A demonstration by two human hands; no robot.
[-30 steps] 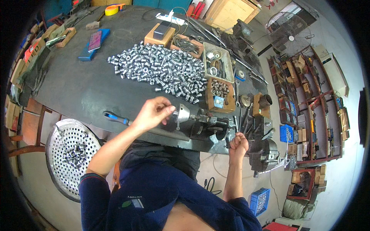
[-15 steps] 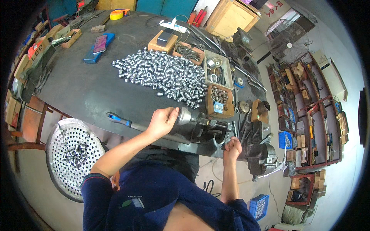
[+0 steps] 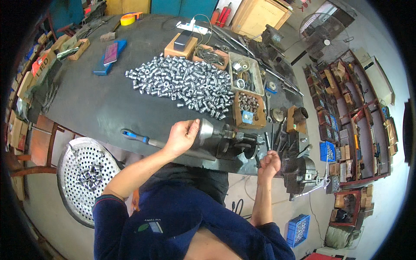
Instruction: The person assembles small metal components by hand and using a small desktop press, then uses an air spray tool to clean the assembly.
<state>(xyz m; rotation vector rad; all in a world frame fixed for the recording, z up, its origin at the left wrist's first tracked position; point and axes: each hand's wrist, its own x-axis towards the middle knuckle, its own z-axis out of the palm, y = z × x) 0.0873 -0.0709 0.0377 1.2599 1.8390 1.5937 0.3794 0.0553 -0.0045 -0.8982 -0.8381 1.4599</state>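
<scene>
A small dark bench machine (image 3: 236, 141) with a round silver chuck (image 3: 205, 131) at its left end stands at the table's front edge. My left hand (image 3: 184, 135) is closed right up against the chuck's left face, thumb on top; whatever lies in the fingers is hidden. At the machine's other end, my right hand (image 3: 269, 163) is wrapped in a fist round a thin metal lever (image 3: 267, 141), whose upper part shows above the fingers. Behind the machine lies a wide heap of shiny metal fittings (image 3: 182, 82). A file with a blue-black handle (image 3: 135, 135) rests left of my left hand.
A perforated metal stool seat (image 3: 71, 182) with several fittings on it stands at lower left. A cardboard box of brownish parts (image 3: 250, 122), a tray of rings (image 3: 234, 56) and a bench vise (image 3: 299, 173) are to the right. A blue crate (image 3: 299, 219) sits on the floor.
My right hand has moved a little to the right, away from the machine, with the lever. My left hand stays at the chuck. The whole view has shifted slightly.
</scene>
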